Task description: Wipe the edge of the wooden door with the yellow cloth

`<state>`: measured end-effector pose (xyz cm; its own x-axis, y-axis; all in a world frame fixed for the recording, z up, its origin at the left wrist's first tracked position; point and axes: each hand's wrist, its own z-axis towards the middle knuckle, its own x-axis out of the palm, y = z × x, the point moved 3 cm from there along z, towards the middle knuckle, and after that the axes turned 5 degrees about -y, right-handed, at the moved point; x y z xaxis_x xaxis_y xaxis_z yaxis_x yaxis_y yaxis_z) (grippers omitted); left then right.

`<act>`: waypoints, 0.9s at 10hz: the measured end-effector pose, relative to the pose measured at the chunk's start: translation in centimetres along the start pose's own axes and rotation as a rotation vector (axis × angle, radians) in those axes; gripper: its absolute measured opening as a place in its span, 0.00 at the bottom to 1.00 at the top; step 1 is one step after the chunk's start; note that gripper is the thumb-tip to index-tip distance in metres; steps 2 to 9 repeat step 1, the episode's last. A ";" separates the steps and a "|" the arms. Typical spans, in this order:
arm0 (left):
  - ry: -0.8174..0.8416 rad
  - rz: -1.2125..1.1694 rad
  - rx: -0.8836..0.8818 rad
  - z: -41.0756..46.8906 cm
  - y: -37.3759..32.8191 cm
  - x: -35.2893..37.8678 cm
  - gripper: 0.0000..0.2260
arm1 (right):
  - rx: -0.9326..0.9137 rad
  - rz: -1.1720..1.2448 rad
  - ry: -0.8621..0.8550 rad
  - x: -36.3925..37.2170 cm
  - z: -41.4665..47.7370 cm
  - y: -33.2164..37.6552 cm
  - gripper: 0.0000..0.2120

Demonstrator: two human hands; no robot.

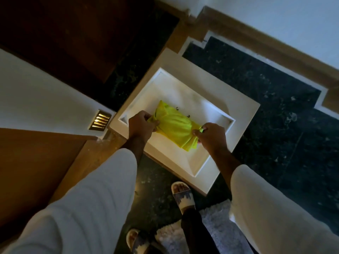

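Note:
The yellow cloth (174, 127) is stretched and bunched between both hands above a white recessed stand (244, 110). My left hand (140, 126) pinches the cloth's left end. At the cloth's right end, my right hand (212, 136) is closed on it. The wooden door (33, 173) stands at the lower left, its lit orange-brown face toward me and its edge running past a brass latch plate (100, 120). Both hands are to the right of the door, apart from it.
Dark marble floor (266, 99) spreads to the right, bordered by a wooden skirting (271, 50) and white wall. A darker wood panel (64, 37) fills the upper left. My sandalled feet (183, 197) stand on a grey rug (216, 228) below the stand.

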<state>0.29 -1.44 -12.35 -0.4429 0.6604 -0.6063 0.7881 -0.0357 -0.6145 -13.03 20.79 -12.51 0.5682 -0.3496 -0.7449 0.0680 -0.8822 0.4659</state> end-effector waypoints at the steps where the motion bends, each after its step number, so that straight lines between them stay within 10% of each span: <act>1: -0.037 0.235 0.099 -0.4 -0.9 -0.6 0.27 | -0.138 -0.187 -0.093 -0.5 -0.9 1.3 0.24; 9: -0.037 0.235 0.099 -0.4 -0.9 -0.6 0.27 | -0.138 -0.187 -0.093 -0.5 -0.9 1.3 0.24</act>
